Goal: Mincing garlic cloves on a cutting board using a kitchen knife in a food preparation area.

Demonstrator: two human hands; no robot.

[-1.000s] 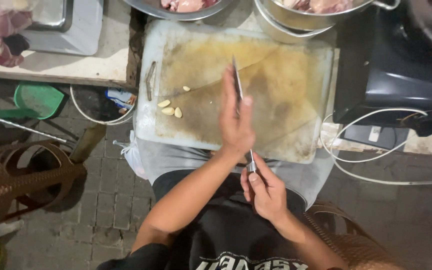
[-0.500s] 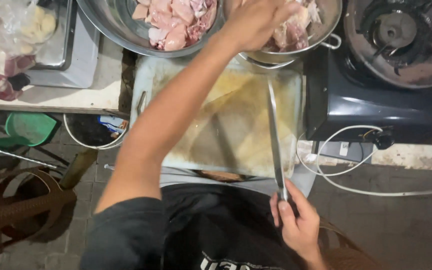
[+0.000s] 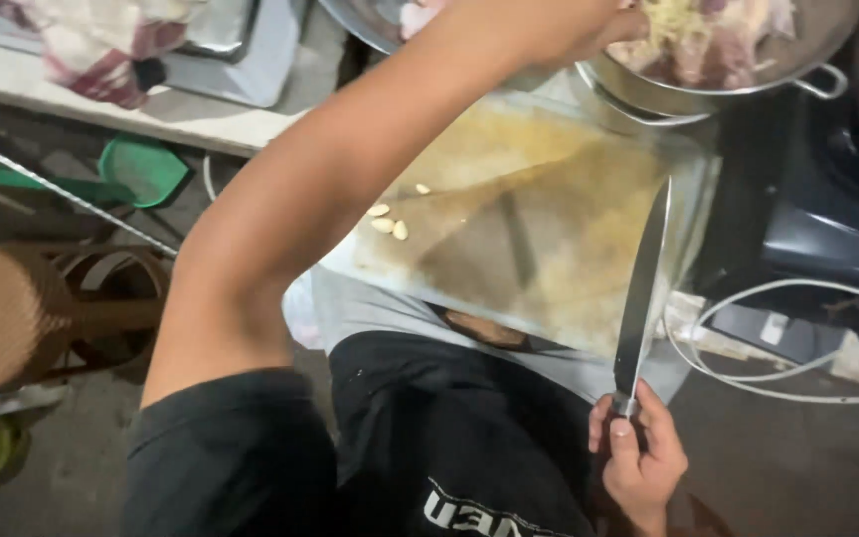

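Knife [image 3: 642, 288] first: your right hand [image 3: 638, 462] has its fingers closed round the handle, just off the near edge of the cutting board [image 3: 539, 229], and the long blade points away from you, running up over the board's right side. Nearest to you, below that board edge, lies your own dark shirt. On the board's left part sit a few pale garlic cloves [image 3: 390, 221], close together and well apart from the blade. Your left arm crosses above the board from its near left corner to beyond its far edge, where your left hand [image 3: 589, 25] reaches over the rim of a metal pot [image 3: 718, 85] filled with raw meat pieces; you cannot tell whether that hand grips anything. Right of the board stands a dark gas stove [image 3: 827, 229] with white cable [image 3: 777, 348] looped at its near side. Left of the board, lower down, a green dustpan [image 3: 141, 169] lies by a brown wicker stool [image 3: 42, 313].
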